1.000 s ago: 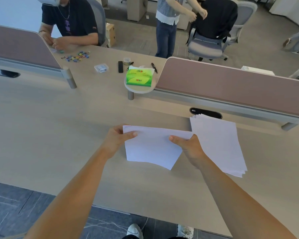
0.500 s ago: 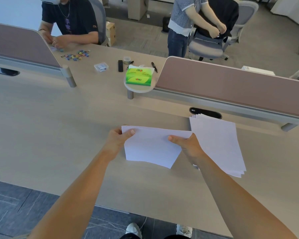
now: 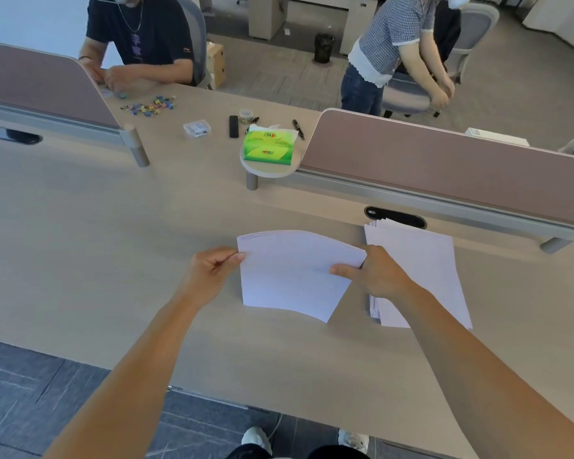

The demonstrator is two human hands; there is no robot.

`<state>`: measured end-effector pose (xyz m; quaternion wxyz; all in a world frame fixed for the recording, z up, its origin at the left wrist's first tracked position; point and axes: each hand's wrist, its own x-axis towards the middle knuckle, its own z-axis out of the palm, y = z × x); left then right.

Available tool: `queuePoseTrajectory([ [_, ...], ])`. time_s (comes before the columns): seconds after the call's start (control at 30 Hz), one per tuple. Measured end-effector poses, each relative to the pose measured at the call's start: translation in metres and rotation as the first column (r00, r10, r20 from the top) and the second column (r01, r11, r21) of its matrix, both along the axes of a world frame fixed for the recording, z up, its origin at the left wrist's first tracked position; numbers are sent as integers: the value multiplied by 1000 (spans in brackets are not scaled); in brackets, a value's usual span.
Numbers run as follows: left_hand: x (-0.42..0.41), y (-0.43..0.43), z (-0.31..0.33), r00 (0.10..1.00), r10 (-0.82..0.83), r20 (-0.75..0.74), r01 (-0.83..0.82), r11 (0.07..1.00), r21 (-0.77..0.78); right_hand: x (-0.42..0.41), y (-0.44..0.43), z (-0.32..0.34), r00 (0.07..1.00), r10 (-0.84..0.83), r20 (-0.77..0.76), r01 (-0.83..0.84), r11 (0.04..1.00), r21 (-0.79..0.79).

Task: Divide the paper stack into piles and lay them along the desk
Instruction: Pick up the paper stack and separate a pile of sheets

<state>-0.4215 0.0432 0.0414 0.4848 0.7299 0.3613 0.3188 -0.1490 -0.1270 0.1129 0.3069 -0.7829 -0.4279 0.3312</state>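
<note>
A thin bundle of white sheets point(image 3: 292, 273) is held just above the beige desk point(image 3: 113, 260), bowed upward along its far edge. My left hand point(image 3: 212, 270) pinches its left edge. My right hand point(image 3: 375, 273) grips its right edge, thumb on top. The main white paper stack point(image 3: 421, 260) lies flat on the desk to the right, partly hidden behind my right hand and forearm.
A pink divider panel point(image 3: 444, 160) runs behind the stack, with a black cable slot point(image 3: 395, 217) at its foot. A green tissue box point(image 3: 268, 148) sits on a small round shelf. Beyond are a remote, pens, coloured clips and two people.
The held bundle has arched upward and shifted slightly; both hands keep their grip. The standing person behind has bent over the chair.
</note>
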Motion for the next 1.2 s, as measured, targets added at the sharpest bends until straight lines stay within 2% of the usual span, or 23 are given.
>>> queuePoseTrajectory([
  [0.1, 4, -2, 3, 1000, 0, -9, 0, 1000, 10, -6, -1, 8, 1000, -6, 21, 6, 1000, -9],
  [0.2, 3, -1, -2, 998, 60, 26, -59, 998, -36, -11, -4, 11, 997, -24, 67, 26, 999, -30],
  [0.33, 3, -7, 0, 992, 124, 19, -124, 992, -2, -13, -10, 18, 996, -20, 90, 23, 999, -34],
  [0.43, 3, -13, 23, 984, 166, 67, -166, 986, -15, -9, -7, 34, 997, 7, 73, -5, 1000, -16],
  [0.57, 8, -22, 66, 983, 173, 57, -170, 984, -42, 9, 7, 54, 998, 69, 13, -70, 997, 46],
  [0.73, 7, -41, 105, 986, 168, -25, -168, 986, -5, 20, 25, 83, 980, 193, -45, -187, 976, 115],
  [0.83, 3, -51, 122, 930, 358, -80, -351, 932, 90, 15, 41, 97, 954, 297, -47, -286, 944, 164],
  [0.93, -9, -59, 133, 847, 529, -43, -518, 841, 155, -3, 54, 112, 883, 430, -189, -366, 882, 298],
  [1.07, -38, -58, 150, 763, 645, -49, -634, 760, 146, -39, 69, 119, 847, 452, -279, -306, 845, 438],
  [1.2, -72, -54, 159, 684, 729, -27, -726, 684, 68, -85, 77, 91, 795, 437, -420, -292, 883, 368],
])
